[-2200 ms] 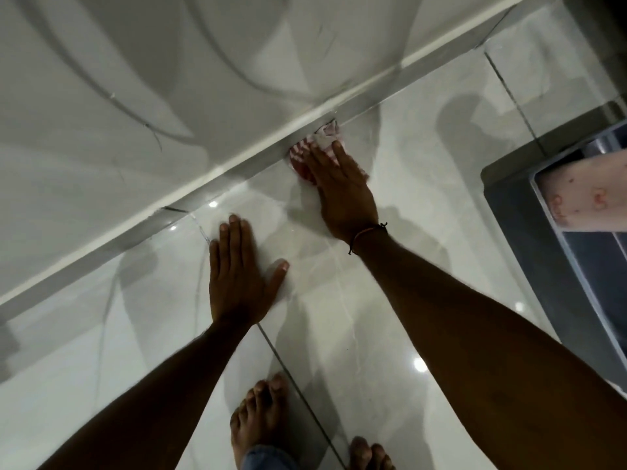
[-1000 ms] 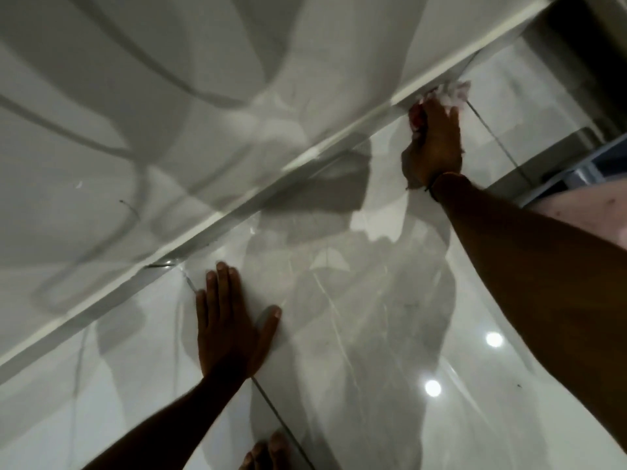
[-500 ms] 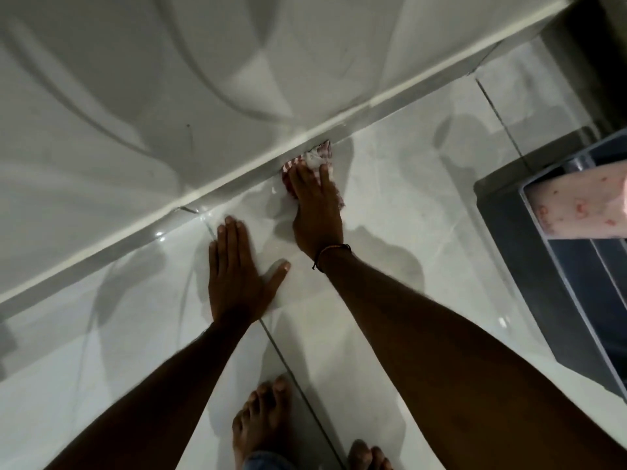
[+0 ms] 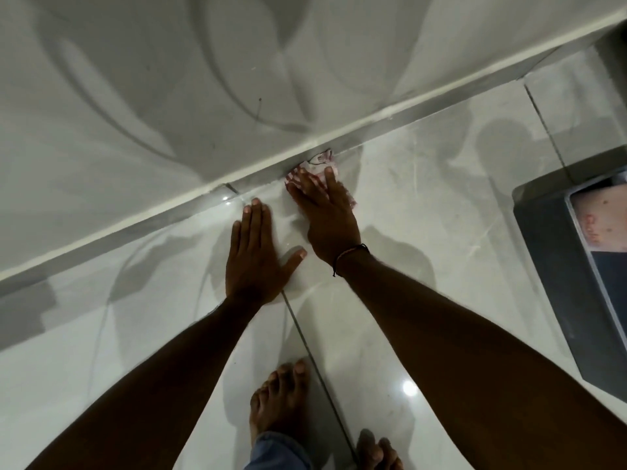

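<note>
A small red-and-white cloth (image 4: pixel 319 163) lies on the glossy tiled floor (image 4: pixel 424 205) right against the white skirting strip (image 4: pixel 190 195) at the foot of the wall. My right hand (image 4: pixel 325 215) presses flat on the cloth with straight fingers, covering most of it. My left hand (image 4: pixel 254 256) rests flat on the floor just to the left of it, fingers straight and thumb spread toward the right wrist. A thin cord bracelet circles my right wrist.
The pale wall (image 4: pixel 169 79) fills the upper half of the view. A grey bin or box (image 4: pixel 573 266) with a pink patterned item (image 4: pixel 604 218) inside stands on the floor at the right edge. My bare feet (image 4: pixel 278 401) stand below the hands.
My right hand swept the cloth far right along the skirting, then back left to beside my left hand. The left hand stayed planted on the floor.
</note>
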Motion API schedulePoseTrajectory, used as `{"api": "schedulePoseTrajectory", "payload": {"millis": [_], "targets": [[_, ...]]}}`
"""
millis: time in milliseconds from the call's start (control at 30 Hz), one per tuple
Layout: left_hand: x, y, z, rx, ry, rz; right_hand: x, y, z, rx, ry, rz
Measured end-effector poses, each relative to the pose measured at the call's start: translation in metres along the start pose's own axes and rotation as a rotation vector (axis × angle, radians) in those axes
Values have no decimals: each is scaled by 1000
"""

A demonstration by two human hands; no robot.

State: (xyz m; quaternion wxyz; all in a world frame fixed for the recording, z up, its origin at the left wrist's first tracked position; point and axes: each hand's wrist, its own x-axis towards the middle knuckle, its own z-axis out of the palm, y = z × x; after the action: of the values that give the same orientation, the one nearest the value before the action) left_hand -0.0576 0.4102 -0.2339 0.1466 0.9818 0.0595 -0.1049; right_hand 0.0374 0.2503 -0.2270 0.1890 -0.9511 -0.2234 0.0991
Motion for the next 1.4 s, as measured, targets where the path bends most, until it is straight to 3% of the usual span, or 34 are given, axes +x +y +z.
{"api": "schedulePoseTrajectory", "payload": {"millis": [333,567,733,833,967,1100,1167,1267,1400], "targets": [[8,-13,-7,37,-1,60,2,51,-11,-26,116,-1],[14,-17,-4,78,21,64,23,175,-60,-169,98,169],[14,-17,-2,98,53,71,26,232,-109,-196,171,146],[14,-15,-3,97,69,81,33,257,-130,-185,246,266],[15,-15,-1,114,81,73,51,285,-141,-76,224,464],[16,-15,-1,114,75,67,57,289,-140,77,319,700],[17,-14,-1,112,69,59,60,281,-143,125,325,715],[16,-16,-2,111,63,70,52,249,-133,160,328,631],[13,-14,-3,109,71,86,32,178,-77,77,393,367]]}}
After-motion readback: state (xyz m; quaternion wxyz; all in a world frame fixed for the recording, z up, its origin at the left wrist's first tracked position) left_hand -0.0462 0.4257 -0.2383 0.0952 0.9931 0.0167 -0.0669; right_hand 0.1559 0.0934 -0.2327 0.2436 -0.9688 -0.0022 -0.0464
